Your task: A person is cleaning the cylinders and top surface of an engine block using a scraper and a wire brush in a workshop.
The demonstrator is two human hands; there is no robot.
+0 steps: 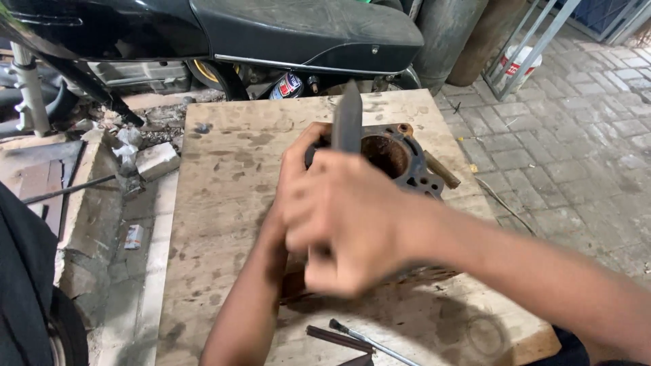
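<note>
A dark, rusty engine cylinder block (pixel 400 159) with a round bore lies on a stained wooden board (pixel 230 203). My left hand (pixel 298 159) grips the block's near left side and holds it steady. My right hand (pixel 342 224), blurred by motion, is closed around the handle of a flat dark blade (pixel 347 118) that points up and away over the block's top face. The lower part of the block is hidden behind my right hand and forearm.
A thin metal rod (pixel 380 342) and a dark flat strip (pixel 336 337) lie at the board's near edge. A black motorcycle (pixel 271 34) stands behind the board. Rubble and bricks (pixel 152 159) lie at the left, paved ground (pixel 576 135) at the right, a white bucket (pixel 519 64) far right.
</note>
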